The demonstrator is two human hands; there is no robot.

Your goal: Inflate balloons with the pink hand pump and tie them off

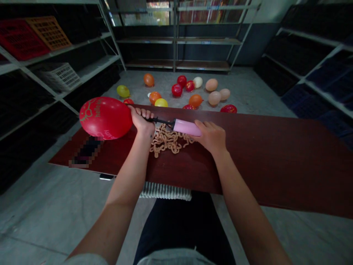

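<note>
A big red balloon (106, 118) with green and pink print is blown up at the left, its neck end at my left hand (142, 119). The fingers of that hand are closed around the neck and the black end of a balloon pump (187, 127); the neck itself is hidden. My right hand (212, 135) is wrapped round the far end of the pump's pink barrel. Between my hands the pump's black rod shows. Below the pump, a heap of beige, curly uninflated long balloons (168, 141) lies on the table.
The dark red-brown table (270, 158) reaches far to the right. A pixelated dark phone-like thing (86, 151) lies at its left end. Several loose balloons, such as an orange balloon (195, 100), lie on the floor beyond. Shelves (176, 40) with crates (48, 32) line the room.
</note>
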